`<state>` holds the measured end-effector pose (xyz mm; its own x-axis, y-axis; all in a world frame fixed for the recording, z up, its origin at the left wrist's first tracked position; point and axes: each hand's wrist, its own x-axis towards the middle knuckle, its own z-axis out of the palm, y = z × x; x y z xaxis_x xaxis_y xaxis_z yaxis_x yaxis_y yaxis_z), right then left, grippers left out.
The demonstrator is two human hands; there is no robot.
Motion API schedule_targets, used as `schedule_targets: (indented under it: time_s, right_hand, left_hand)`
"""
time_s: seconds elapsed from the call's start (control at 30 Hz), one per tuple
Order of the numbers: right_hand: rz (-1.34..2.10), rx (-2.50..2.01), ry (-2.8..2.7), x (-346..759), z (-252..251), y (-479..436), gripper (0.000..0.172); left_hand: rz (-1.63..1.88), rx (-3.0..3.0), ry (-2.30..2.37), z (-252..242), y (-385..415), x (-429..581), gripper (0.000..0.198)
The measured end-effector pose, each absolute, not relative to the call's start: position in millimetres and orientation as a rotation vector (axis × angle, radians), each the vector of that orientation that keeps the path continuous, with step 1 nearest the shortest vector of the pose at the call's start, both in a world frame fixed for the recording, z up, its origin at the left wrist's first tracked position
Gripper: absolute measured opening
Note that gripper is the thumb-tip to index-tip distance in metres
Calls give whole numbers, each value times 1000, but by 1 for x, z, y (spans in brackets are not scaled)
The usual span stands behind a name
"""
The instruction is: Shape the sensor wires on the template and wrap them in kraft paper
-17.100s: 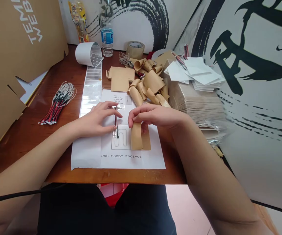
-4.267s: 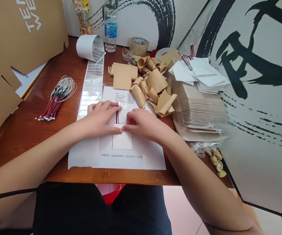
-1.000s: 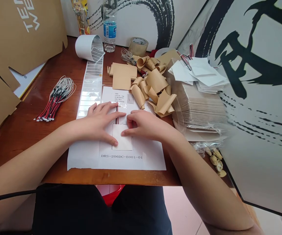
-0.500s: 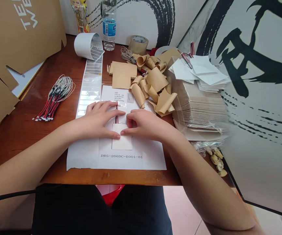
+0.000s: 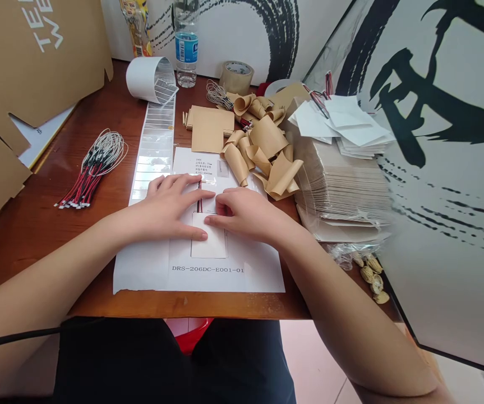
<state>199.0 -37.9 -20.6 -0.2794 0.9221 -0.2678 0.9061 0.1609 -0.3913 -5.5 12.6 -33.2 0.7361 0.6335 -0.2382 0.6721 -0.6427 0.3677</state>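
On a printed sheet lies a small white square, flat inside a drawn outline. A dark and red wire runs straight up from its top edge. My left hand is spread flat, its fingertips at the wire and its thumb on the left side of the square. My right hand has its fingers curled in, with the thumb laid across the square's upper part. Whatever may be in those curled fingers is hidden.
A wire bundle lies left, beside a label strip. Behind the sheet are brown paper squares and curled brown paper. White squares top a bagged card stack at right. A bottle and tape stand behind.
My right thumb has slid slightly up toward the square's top edge, apart from the left thumb. My left hand and the square look almost unmoved.
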Motion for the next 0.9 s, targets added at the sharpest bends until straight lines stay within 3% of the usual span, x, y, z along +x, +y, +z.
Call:
schedule_targets:
  time_s: [0.9]
  right_hand:
    - [726,-1874,-2357,197,-20,-39,31]
  left_hand:
    - [-122,2526,997,-33,11,-5,87]
